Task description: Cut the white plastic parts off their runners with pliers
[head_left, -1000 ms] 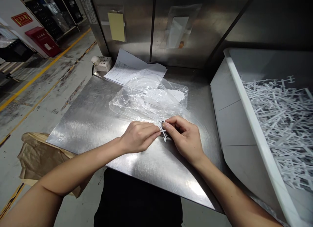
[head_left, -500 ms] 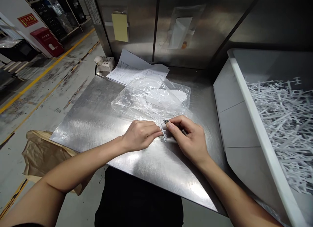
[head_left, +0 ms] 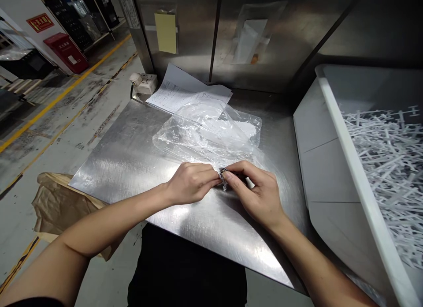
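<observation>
My left hand (head_left: 194, 182) is closed, pinching a small white plastic sprue (head_left: 225, 188) with short side branches. Held between the thumb and fingers of my right hand (head_left: 259, 190) is a small dark metal tool (head_left: 222, 170), whose exact kind I cannot make out. The tool's tip is against or just over the sprue, partly covering it. Both hands hover close together above the steel table (head_left: 115, 152). Just beyond them lies a clear plastic bag (head_left: 185, 137) with small white pieces in it.
At the right stands a large grey bin (head_left: 346, 152) filled with white plastic sprues (head_left: 390, 166). Printed sheets (head_left: 175, 88) and a power socket block (head_left: 145, 83) sit at the table's back. A brown paper bag (head_left: 56, 205) is below the left edge.
My right hand has brought the dark tool slightly down and left onto the sprue, which is now more covered. My left hand has barely moved, and the view has shifted a little.
</observation>
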`<state>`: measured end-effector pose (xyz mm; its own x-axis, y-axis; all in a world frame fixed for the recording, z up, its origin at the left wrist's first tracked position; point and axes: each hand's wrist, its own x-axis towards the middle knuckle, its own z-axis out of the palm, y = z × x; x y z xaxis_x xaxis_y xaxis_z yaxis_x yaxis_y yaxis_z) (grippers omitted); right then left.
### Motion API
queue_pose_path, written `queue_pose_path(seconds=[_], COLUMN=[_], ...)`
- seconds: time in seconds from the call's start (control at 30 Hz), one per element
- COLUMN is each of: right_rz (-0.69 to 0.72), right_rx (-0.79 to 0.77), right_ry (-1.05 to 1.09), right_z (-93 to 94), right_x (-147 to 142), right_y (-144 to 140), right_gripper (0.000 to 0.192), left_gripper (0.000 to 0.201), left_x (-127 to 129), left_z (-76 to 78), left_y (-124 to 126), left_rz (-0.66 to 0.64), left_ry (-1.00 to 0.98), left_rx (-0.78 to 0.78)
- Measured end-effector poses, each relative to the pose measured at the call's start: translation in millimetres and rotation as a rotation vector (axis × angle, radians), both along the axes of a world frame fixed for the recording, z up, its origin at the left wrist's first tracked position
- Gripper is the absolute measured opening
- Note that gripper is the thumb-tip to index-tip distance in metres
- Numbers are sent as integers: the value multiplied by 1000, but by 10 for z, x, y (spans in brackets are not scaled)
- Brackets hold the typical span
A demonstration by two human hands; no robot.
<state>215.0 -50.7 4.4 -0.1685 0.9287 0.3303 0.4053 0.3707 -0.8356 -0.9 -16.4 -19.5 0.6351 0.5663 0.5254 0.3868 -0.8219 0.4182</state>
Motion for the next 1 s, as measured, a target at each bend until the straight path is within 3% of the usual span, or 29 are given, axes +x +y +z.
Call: queue_pose_path(seconds=[0.6,1.0], right_rz=[5,-16], right_rx=[-12,-56], right_ry=[-6,9], right_z=[-14,-15], right_x=[-21,-70], right_y=[0,-26], right_gripper=[13,17], left_gripper=[30,34], left_x=[0,60], left_z=[-8,12], left_y=[-9,-47], left_rz=[22,122], left_ry=[46,44], left_rx=[60,288])
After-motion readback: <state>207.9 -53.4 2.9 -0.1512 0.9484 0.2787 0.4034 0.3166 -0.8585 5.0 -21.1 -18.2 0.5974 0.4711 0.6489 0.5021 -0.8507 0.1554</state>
